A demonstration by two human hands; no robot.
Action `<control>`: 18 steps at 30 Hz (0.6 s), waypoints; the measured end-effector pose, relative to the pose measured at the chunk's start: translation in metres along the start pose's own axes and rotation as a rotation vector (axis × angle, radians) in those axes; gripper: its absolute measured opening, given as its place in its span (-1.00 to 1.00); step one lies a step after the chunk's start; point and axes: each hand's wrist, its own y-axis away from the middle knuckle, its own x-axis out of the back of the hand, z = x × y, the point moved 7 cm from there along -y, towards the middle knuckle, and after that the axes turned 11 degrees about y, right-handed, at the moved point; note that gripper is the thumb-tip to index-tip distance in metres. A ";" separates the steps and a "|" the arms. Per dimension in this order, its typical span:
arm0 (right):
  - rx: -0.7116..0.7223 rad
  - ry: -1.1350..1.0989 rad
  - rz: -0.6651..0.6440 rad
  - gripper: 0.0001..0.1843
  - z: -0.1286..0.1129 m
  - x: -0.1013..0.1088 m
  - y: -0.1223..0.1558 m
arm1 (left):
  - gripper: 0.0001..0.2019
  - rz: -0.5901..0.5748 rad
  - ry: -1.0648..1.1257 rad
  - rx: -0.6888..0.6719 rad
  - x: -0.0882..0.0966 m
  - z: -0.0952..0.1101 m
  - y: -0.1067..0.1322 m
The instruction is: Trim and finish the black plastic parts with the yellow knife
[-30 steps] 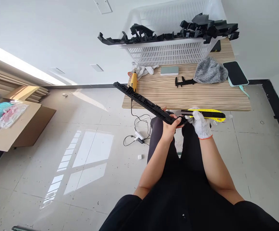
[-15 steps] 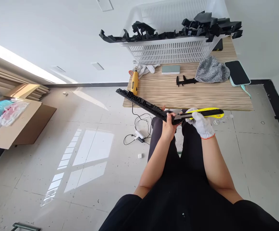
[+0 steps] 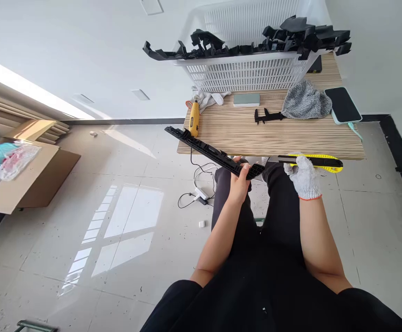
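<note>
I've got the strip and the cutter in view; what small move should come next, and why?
Probably slide the bare left hand farther up the black strip before any cutting: it grips near the strip's end, and the yellow cutter in the gloved right hand has its blade pointing toward that end.

I can read no lettering, number or brand here. The yellow tool [image 3: 194,115] at the left of my table [image 3: 291,138] bears a small dark label [image 3: 191,122], but its print is too tiny for me to make out.
</note>
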 end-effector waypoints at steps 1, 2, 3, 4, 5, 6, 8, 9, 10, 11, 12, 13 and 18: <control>0.009 0.006 -0.029 -0.66 -0.003 -0.004 0.002 | -0.37 0.001 0.016 -0.001 -0.003 -0.005 0.000; 0.018 0.026 -0.083 -0.69 -0.006 -0.010 0.004 | -0.37 -0.001 0.025 0.003 -0.005 -0.011 0.000; 0.025 0.055 -0.152 -0.72 -0.009 -0.016 0.007 | -0.37 -0.006 0.029 0.011 -0.007 -0.016 0.000; 0.032 0.103 -0.228 -0.76 -0.012 -0.022 0.011 | -0.39 -0.011 0.031 0.019 -0.009 -0.021 -0.001; 0.046 0.165 -0.288 -0.80 -0.014 -0.026 0.014 | -0.43 -0.015 0.030 0.027 -0.010 -0.024 -0.002; 0.065 0.230 -0.324 -0.84 -0.017 -0.028 0.016 | -0.47 -0.019 0.029 0.033 -0.010 -0.026 -0.004; 0.090 0.334 -0.335 -0.90 -0.019 -0.026 0.018 | -0.56 -0.010 0.017 0.032 -0.007 -0.025 -0.007; 0.100 0.368 -0.323 -0.90 -0.019 -0.024 0.018 | -0.59 0.000 0.004 0.026 -0.004 -0.023 -0.009; 0.097 0.373 -0.289 -0.87 -0.018 -0.020 0.016 | -0.60 0.010 -0.013 0.017 -0.001 -0.020 -0.010; 0.083 0.352 -0.238 -0.84 -0.016 -0.014 0.015 | -0.59 0.017 -0.035 0.003 0.002 -0.016 -0.010; 0.067 0.326 -0.182 -0.79 -0.014 -0.008 0.014 | -0.58 0.022 -0.063 -0.015 0.005 -0.012 -0.010; 0.048 0.292 -0.113 -0.74 -0.012 -0.002 0.013 | -0.56 0.027 -0.099 -0.036 0.009 -0.007 -0.008; 0.010 0.152 0.118 -0.64 -0.016 0.009 0.018 | -0.57 0.076 -0.265 -0.256 0.029 0.026 0.000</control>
